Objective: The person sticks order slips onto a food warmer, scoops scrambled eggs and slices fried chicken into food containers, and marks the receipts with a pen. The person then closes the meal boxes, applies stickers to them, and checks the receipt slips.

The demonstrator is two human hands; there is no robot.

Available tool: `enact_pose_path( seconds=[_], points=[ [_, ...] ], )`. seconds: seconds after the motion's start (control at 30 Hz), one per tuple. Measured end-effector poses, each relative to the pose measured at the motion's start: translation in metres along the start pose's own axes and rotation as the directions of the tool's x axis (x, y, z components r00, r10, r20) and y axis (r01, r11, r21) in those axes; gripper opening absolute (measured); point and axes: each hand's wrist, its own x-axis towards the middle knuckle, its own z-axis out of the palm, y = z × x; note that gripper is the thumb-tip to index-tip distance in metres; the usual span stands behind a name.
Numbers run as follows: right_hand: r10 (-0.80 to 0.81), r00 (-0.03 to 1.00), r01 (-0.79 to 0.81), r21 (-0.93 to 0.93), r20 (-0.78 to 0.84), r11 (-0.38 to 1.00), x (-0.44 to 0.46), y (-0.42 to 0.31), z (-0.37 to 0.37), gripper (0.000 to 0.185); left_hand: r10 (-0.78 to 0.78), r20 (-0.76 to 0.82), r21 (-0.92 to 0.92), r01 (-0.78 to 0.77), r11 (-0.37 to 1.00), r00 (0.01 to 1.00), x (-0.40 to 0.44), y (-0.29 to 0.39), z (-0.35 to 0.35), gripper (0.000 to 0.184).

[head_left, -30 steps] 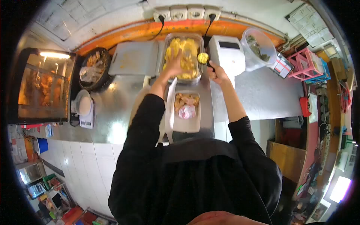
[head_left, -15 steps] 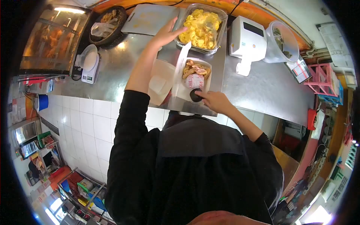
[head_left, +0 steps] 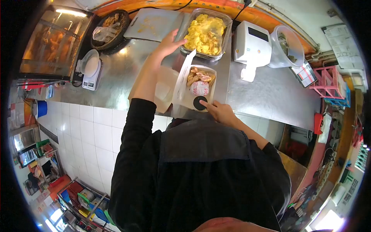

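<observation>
My left hand (head_left: 169,44) has its fingers apart beside the left edge of a clear plastic tub (head_left: 216,56) filled with yellow food (head_left: 205,34). Below the tub stands an open white takeaway box (head_left: 211,75) with its lid raised on the left. Inside it are pieces of browned, fried-looking food (head_left: 199,75) and a wrapped bundle in white paper with red print (head_left: 199,88). At the box's near end, the fingers of my right hand (head_left: 222,113) are closed at the edge of a small round black cup (head_left: 199,103), whose dark round face shows.
Pale paper (head_left: 165,83) lies left of the box. A cutting board (head_left: 152,24), stone mortar (head_left: 111,29), digital scale (head_left: 92,80) and glass display case (head_left: 54,44) stand farther left. To the right are a white printer (head_left: 253,44), translucent bucket (head_left: 286,46) and pink basket (head_left: 327,82).
The black cup now shows more of its round face, and my right hand sits slightly lower at it. My left hand stays by the tub. The whole view has shifted slightly.
</observation>
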Motion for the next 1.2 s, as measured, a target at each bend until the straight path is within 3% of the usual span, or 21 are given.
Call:
enact_pose_path(
  seconds=[0.17,0.2,0.23,0.3,0.33,0.43,0.53,0.57,0.63,0.67,0.7,0.77,0.8,0.83,0.87,0.9,0.93,1.0,1.07,1.13,1.2],
  points=[
    [0.145,0.985,-0.154,0.087,0.096,0.984,0.003,-0.004,-0.010,0.050,0.001,-0.048,0.035,0.001,0.999,0.999,0.019,-0.020,0.016,0.077],
    [0.219,0.975,-0.214,0.339,0.025,0.916,0.004,-0.002,-0.014,0.049,0.022,-0.081,0.106,-0.013,0.994,0.997,0.024,-0.021,0.019,0.070],
    [0.305,0.952,-0.236,0.571,-0.027,0.786,0.007,0.002,-0.018,0.048,0.027,-0.083,0.105,-0.018,0.994,0.996,0.029,-0.021,0.023,0.070],
    [0.424,0.901,-0.239,0.717,-0.087,0.655,0.019,0.025,-0.032,0.049,0.093,-0.063,0.263,-0.074,0.962,0.994,0.037,-0.016,0.034,0.054],
    [0.496,0.862,-0.228,0.794,-0.104,0.564,0.028,0.033,-0.046,0.050,0.089,-0.041,0.160,-0.081,0.984,0.995,0.036,-0.006,0.041,0.044],
    [0.667,0.741,-0.190,0.977,0.078,0.097,0.053,0.061,-0.086,0.047,0.083,0.108,0.245,-0.108,0.964,0.991,0.056,0.016,0.070,0.046],
    [0.695,0.719,-0.160,0.970,-0.013,0.184,0.081,0.082,-0.109,0.046,0.003,0.171,0.458,-0.083,0.885,0.985,0.083,0.036,0.099,0.052],
    [0.695,0.719,-0.146,0.969,-0.033,0.197,0.092,0.086,-0.113,0.046,0.059,0.158,0.517,-0.133,0.846,0.986,0.086,0.042,0.107,0.056],
    [0.749,0.654,-0.192,0.935,-0.105,0.298,0.115,0.099,-0.112,0.042,0.087,0.153,0.599,-0.162,0.784,0.984,0.095,0.043,0.121,0.046],
    [0.730,0.677,-0.217,0.920,-0.099,0.326,0.128,0.118,-0.106,0.044,0.101,0.149,0.603,-0.171,0.779,0.984,0.099,0.046,0.125,0.046],
    [0.727,0.678,-0.204,0.921,-0.111,0.332,0.141,0.139,-0.093,0.044,0.023,0.177,0.577,-0.122,0.808,0.984,0.099,0.052,0.127,0.041],
    [0.627,0.652,-0.300,0.614,-0.426,0.730,0.167,0.170,-0.073,0.047,-0.048,0.207,0.558,-0.078,0.826,0.977,0.096,0.057,0.127,0.037],
    [0.475,0.623,-0.290,0.381,-0.621,0.878,0.172,0.165,-0.074,0.046,-0.045,0.164,0.521,-0.048,0.852,0.985,0.094,0.057,0.127,0.034],
    [0.473,0.618,-0.285,0.382,-0.628,0.879,0.177,0.152,-0.084,0.046,-0.045,0.121,0.480,-0.019,0.877,0.992,0.095,0.052,0.130,0.030],
    [0.607,0.635,-0.462,0.395,-0.478,0.794,0.183,0.140,-0.097,0.045,-0.038,0.001,0.326,0.036,0.945,0.999,0.095,0.046,0.133,0.027],
    [0.726,0.611,-0.624,0.373,-0.316,0.687,0.190,0.126,-0.110,0.044,-0.030,0.002,0.333,0.028,0.943,1.000,0.094,0.039,0.133,0.027],
    [0.755,0.594,-0.687,0.313,-0.279,0.656,0.198,0.117,-0.117,0.042,0.019,-0.041,0.195,-0.011,0.981,0.999,0.091,0.034,0.132,0.024],
    [0.727,0.653,-0.697,0.206,-0.214,0.687,0.214,0.128,-0.113,0.042,0.037,-0.094,-0.016,-0.038,0.999,0.995,0.077,0.041,0.127,0.018],
    [0.658,0.751,-0.656,0.054,-0.047,0.753,0.227,0.140,-0.110,0.040,0.045,-0.107,-0.030,-0.049,0.998,0.993,0.075,0.057,0.117,0.016],
    [0.664,0.742,-0.659,0.085,-0.087,0.747,0.236,0.153,-0.104,0.038,0.055,-0.126,-0.046,-0.061,0.997,0.991,0.082,0.056,0.112,0.015],
    [0.681,0.686,-0.659,0.179,-0.257,0.731,0.245,0.173,-0.081,0.028,0.119,-0.261,0.159,-0.079,0.984,0.958,0.092,0.042,0.111,0.014]
  ],
)
